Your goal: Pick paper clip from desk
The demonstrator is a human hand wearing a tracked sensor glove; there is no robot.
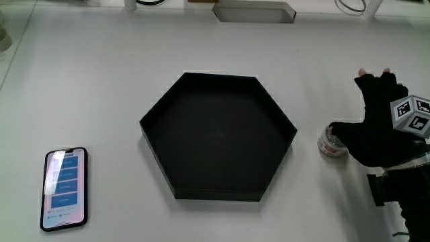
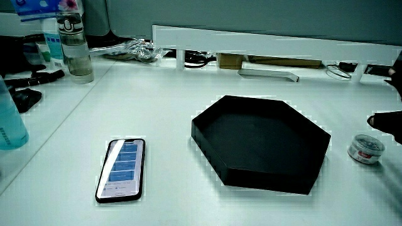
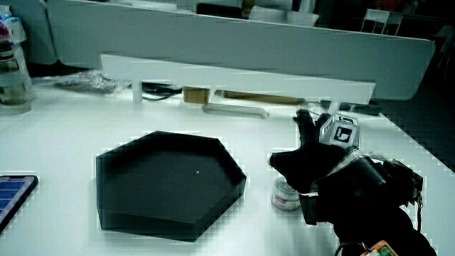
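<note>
Main view: approach step. The hand (image 1: 383, 128) hovers just beside the hexagonal black tray (image 1: 285, 131), over a small round clear tub (image 1: 330, 142), fingers spread, holding nothing. No loose paper clip visible on the table; probably inside that tub. Next, likely: drop down, pinch at the tub.

- The surface (image 1: 101, 87) looks like smooth white laminate with a faint sheen.
- The hexagonal tray (image 1: 218, 138) is black and matt, its floor dull and even; it could be plastic or card.
- The phone (image 1: 65, 188) has a glossy glass face in a black rim.
- The hand (image 1: 379, 131) wears matt black cloth; the cube (image 1: 411, 114) on its back is printed in black and white.
- The small round container (image 2: 366, 149) looks like clear, shiny plastic.
- The bottle (image 2: 74, 47) is clear plastic.
</note>
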